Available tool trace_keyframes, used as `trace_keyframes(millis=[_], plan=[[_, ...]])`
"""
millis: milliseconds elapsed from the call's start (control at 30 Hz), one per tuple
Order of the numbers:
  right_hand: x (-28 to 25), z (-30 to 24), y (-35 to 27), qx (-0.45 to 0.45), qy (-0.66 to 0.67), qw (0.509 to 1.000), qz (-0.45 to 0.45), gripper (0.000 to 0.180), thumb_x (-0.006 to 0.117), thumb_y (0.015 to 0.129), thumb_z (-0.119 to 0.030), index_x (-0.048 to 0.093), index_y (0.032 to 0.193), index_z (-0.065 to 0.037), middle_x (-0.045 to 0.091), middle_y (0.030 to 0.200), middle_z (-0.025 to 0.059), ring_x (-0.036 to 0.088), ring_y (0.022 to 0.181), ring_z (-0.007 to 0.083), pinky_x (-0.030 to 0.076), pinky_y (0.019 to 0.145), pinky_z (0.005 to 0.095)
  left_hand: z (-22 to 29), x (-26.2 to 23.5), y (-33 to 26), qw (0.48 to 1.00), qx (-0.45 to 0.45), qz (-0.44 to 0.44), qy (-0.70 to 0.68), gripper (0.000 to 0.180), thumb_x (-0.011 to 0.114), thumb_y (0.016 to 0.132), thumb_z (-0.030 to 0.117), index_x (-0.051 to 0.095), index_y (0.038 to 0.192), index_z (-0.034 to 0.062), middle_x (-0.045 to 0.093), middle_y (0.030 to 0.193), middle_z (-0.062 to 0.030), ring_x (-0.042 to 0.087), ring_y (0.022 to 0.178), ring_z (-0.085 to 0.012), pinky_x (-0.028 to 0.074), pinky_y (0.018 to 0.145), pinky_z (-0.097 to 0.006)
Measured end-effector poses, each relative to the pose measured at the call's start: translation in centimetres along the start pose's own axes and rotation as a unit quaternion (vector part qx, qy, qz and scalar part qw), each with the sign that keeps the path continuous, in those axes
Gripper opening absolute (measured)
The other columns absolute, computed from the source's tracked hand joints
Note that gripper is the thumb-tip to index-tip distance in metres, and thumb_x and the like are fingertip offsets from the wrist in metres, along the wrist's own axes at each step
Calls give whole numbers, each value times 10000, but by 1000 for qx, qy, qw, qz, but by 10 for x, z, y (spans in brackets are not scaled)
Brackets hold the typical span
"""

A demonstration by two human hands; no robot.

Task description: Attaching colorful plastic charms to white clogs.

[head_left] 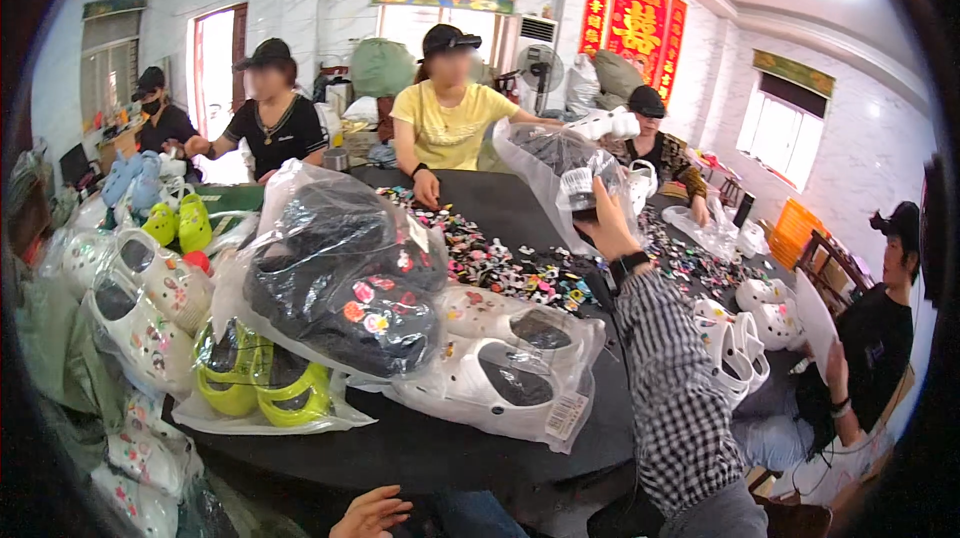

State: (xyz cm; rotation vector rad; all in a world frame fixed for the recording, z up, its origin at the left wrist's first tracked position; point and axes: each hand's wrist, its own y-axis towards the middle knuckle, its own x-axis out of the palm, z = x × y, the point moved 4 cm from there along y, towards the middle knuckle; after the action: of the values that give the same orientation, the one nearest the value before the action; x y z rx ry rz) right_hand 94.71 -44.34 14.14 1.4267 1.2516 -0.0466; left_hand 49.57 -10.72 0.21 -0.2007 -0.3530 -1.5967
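My right hand [607, 226], its arm stretched over the table in a checked sleeve, is closed on the near end of a clear plastic bag [540, 160] with dark contents. A label shows beside my fingers. At the bottom edge, my left hand [370, 514] is open, its fingers stretched out, holding nothing. Nearest in front lie bagged clogs: a black pair with flower charms [345, 263] on top, a white pair [510, 368] to its right and a lime-green pair [265, 383] in front.
Loose colourful charms [510, 263] are spread across the black table [430, 448]. More bagged white clogs [145, 308] stand at the left, and loose white clogs [730, 348] at the right. Several co-workers sit around, one in a yellow shirt [450, 128]. An orange crate [795, 231] stands beyond.
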Motion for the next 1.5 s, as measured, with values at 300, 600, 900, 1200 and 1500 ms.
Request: trace_keyframes(millis=[300, 600, 900, 1200, 1500], plan=[[45, -134, -1, 73, 292, 921, -248, 523, 602, 909, -291, 462, 1325, -6, 526, 1277, 137, 543, 1116, 210, 471, 894, 337, -10, -26, -9, 998, -24, 51, 28, 435, 576, 936, 175, 474, 1313, -16, 453, 1385, -142, 495, 1233, -267, 394, 1032, -379], [94, -370, -97, -369, -140, 907, -151, 1152, 783, 575, -601, 261, 1471, -99, 307, 1417, 313, 512, 1086, 484, 508, 787, 511, -13, -14, -15, 999, 1, 30, 9, 407, 567, 942, 128, 473, 1312, -11, 484, 1353, -114, 513, 1204, -237, 393, 1014, -338], [112, -346, -95, -320, -118, 938, -57, 1141, 821, 526, -213, 212, 1488, -137, 349, 1350, 222, 425, 1119, 431, 395, 880, 547, -12, -10, -42, 999, 14, 30, 13, 403, 552, 948, 121, 467, 1321, -9, 515, 1327, -112, 516, 1206, -229, 402, 1008, -343], [21, -313, -26, -307, -97, 945, 57, 1126, 821, 527, -124, 220, 1479, -135, 339, 1338, 237, 409, 1174, 460, 379, 973, 543, -15, -16, -57, 998, -14, 68, 1, 416, 582, 939, 189, 504, 1293, -13, 578, 1238, -124, 546, 1165, -216, 414, 991, -339], [67, -174, 106, -283, -341, 892, 93, 954, 759, 706, -313, 217, 1489, -249, 261, 1474, 130, 345, 1273, 423, 329, 1031, 542, -16, -20, -41, 993, -65, 102, 2, 416, 598, 933, 208, 516, 1286, 5, 564, 1262, -110, 543, 1162, -222, 407, 1008, -352]])
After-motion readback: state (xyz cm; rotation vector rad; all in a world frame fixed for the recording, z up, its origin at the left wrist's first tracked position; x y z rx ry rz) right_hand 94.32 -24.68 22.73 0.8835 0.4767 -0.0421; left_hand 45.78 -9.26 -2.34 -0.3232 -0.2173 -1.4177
